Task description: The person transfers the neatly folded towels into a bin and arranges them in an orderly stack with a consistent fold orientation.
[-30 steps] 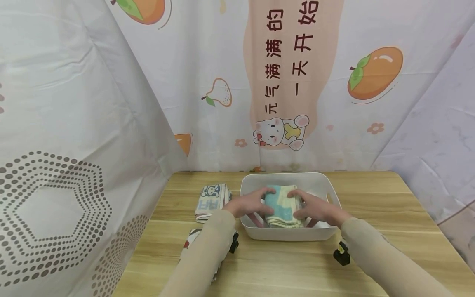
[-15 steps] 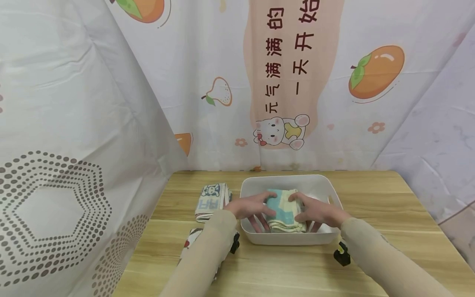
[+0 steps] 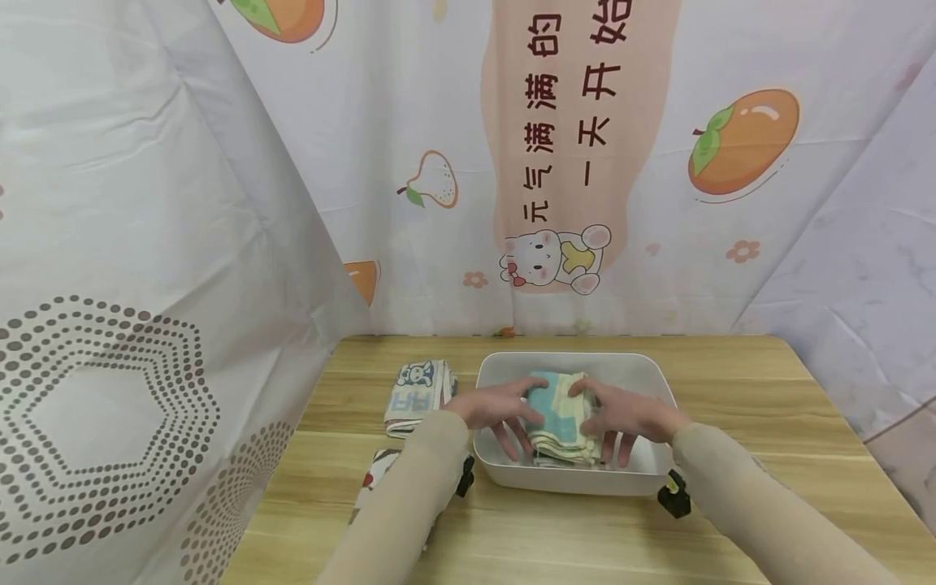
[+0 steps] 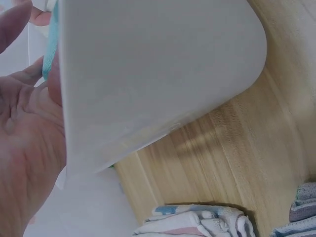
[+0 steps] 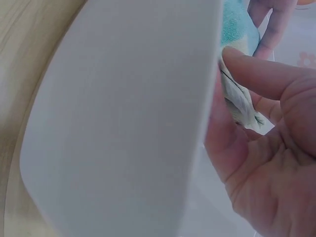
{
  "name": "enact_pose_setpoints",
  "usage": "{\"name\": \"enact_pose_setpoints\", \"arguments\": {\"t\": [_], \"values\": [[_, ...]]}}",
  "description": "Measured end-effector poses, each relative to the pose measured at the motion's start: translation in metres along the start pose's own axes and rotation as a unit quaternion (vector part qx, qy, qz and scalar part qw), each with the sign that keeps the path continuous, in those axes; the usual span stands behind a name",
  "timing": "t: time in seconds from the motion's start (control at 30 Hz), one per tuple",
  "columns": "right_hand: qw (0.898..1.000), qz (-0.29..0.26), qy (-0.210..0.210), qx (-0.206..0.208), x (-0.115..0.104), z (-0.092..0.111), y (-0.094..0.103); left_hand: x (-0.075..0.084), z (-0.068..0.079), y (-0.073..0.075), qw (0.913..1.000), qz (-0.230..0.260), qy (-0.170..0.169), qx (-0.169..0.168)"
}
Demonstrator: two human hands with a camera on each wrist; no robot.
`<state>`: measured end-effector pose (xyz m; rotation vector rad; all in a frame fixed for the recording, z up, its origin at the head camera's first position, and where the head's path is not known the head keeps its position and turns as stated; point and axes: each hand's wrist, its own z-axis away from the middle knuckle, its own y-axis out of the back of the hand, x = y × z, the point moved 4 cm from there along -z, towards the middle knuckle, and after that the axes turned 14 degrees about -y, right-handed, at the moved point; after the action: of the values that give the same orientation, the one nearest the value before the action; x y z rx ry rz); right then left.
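Observation:
A folded blue-and-cream towel (image 3: 559,414) is inside a white plastic basket (image 3: 570,483). My left hand (image 3: 500,406) grips its left side and my right hand (image 3: 629,414) its right side, thumbs and fingers curved around the edges. Paler cloth layers (image 5: 237,101) show under the towel in the right wrist view. From the left wrist, the basket's outer wall (image 4: 158,74) covers most of the picture, hiding part of the left hand's fingers (image 4: 29,74).
On the wooden table (image 3: 760,422), left of the basket, lies a folded towel with a blue cartoon print (image 3: 415,394). Closer to me is another patterned folded cloth (image 3: 376,471), mostly behind my left sleeve. A printed curtain (image 3: 431,268) hangs along the table's far edge.
The basket has shifted a little toward me and the towel has come slightly nearer with it. Both hands keep their hold at the towel's sides.

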<state>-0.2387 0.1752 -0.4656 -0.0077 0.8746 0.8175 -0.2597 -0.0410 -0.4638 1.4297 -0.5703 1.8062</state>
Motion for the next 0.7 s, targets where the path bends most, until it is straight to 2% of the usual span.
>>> {"name": "enact_pose_setpoints", "arguments": {"t": [0.2, 0.37, 0.7], "values": [[1.0, 0.007, 0.009, 0.015, -0.002, -0.003, 0.005, 0.001, -0.009, 0.003, 0.9986, -0.048, -0.014, 0.015], [0.999, 0.017, 0.0, 0.033, -0.003, -0.008, 0.008, 0.002, -0.016, 0.006, 0.9963, -0.081, -0.011, 0.027], [0.999, 0.024, -0.001, 0.035, -0.005, -0.01, 0.014, 0.008, -0.025, 0.006, 0.988, -0.148, -0.004, 0.042]]}}
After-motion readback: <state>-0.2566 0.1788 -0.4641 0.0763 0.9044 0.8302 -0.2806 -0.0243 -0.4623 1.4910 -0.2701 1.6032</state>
